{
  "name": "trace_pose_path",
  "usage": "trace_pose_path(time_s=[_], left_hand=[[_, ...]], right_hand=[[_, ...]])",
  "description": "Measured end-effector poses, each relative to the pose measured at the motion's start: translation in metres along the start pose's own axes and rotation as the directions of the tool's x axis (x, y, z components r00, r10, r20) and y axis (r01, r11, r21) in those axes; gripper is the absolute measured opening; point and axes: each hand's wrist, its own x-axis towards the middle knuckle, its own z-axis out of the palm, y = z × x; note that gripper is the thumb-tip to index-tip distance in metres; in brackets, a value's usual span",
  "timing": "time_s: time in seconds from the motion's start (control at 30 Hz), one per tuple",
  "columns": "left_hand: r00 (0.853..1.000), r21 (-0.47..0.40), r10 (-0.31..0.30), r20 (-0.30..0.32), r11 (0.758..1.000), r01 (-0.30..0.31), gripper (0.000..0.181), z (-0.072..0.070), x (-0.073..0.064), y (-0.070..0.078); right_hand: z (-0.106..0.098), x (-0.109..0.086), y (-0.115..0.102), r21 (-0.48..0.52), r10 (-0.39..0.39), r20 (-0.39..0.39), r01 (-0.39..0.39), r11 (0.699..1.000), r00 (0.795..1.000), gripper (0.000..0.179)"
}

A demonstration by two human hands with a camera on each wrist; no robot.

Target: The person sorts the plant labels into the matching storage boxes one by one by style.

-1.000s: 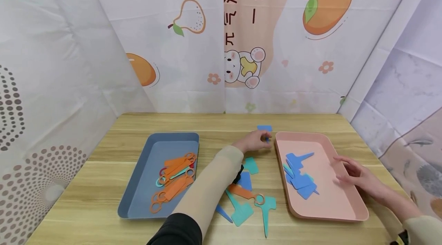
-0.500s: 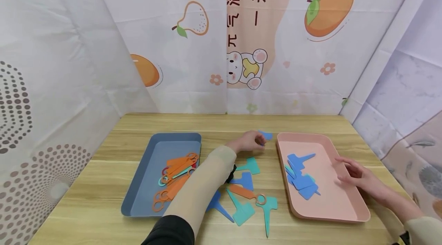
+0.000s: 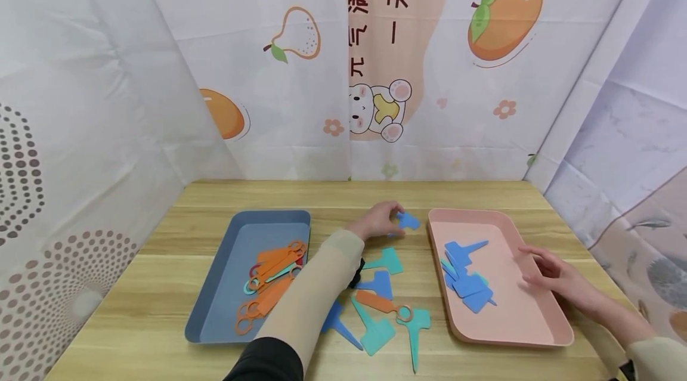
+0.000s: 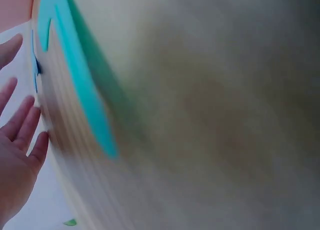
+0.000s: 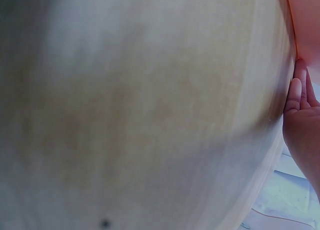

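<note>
My left hand (image 3: 378, 220) reaches to the back of the table, thumb and fingers spread around a blue T-shaped plant label (image 3: 409, 221). In the left wrist view the fingers (image 4: 27, 122) are apart and that label (image 4: 36, 65) shows edge-on just beyond them. My right hand (image 3: 560, 279) holds the right rim of the pink tray (image 3: 537, 327), thumb over the inside. Its fingers (image 5: 295, 92) lie at the outer wall in the right wrist view. Several blue labels (image 3: 467, 288) and some teal ones lie in that tray.
Between the trays lie teal labels (image 3: 378, 336), blue labels (image 3: 382, 284) and an orange ring-ended tag (image 3: 381, 302). The grey-blue tray (image 3: 214, 291) at left holds several orange tags (image 3: 274, 297), plus teal and red pieces. The left forearm (image 3: 316, 291) crosses over the loose pieces.
The blue label at the back has turned and slid towards me along with my left hand, which has drawn back slightly left. My right hand has stayed at the tray.
</note>
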Motion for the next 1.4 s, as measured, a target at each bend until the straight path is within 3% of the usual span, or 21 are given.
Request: trace_pose_path(time_s=[0.1,0.2,0.43,0.57,0.7,0.83,1.03,1.23,1.4], left_hand=[[1.000,0.068,-0.001,0.027,0.998,-0.001,0.057,0.003,0.004,0.002],[0.998,0.092,0.011,0.054,0.996,-0.016,0.055,0.006,0.007,0.005],[0.996,-0.003,0.059,0.063,0.998,-0.059,0.036,0.009,0.007,0.005],[0.996,-0.045,0.050,0.078,0.998,-0.047,0.037,0.011,0.005,0.005],[0.995,0.055,0.041,0.093,0.997,-0.047,0.047,0.013,0.003,0.008],[0.994,0.179,0.068,0.084,0.980,-0.082,0.048,0.012,0.004,0.012],[0.993,0.123,0.056,0.103,0.990,-0.069,0.043,0.009,0.002,0.015],[0.996,0.192,0.038,0.079,0.980,-0.053,0.042,0.009,0.002,0.012],[0.994,0.190,0.031,0.102,0.981,-0.050,0.038,0.009,0.003,0.011]], right_hand=[[0.000,0.000,-0.001,-0.008,0.002,-0.004,-0.002,1.000,1.000,0.054],[0.001,0.000,-0.001,-0.010,0.004,-0.005,-0.004,1.000,1.000,0.054],[0.002,-0.001,-0.001,0.000,0.006,-0.008,-0.006,1.000,1.000,0.054],[0.002,-0.001,0.000,-0.005,0.005,-0.007,-0.005,1.000,1.000,0.054],[0.002,-0.002,0.000,-0.004,0.001,-0.004,-0.001,1.000,1.000,0.054],[0.002,-0.002,-0.001,-0.003,-0.002,-0.004,0.002,1.000,1.000,0.054],[0.002,-0.001,-0.002,0.003,-0.011,0.001,0.011,1.000,1.000,0.054],[0.002,-0.001,-0.002,0.013,-0.023,0.004,0.023,1.000,1.000,0.054],[0.002,-0.001,-0.002,0.015,-0.022,0.007,0.021,1.000,1.000,0.054]])
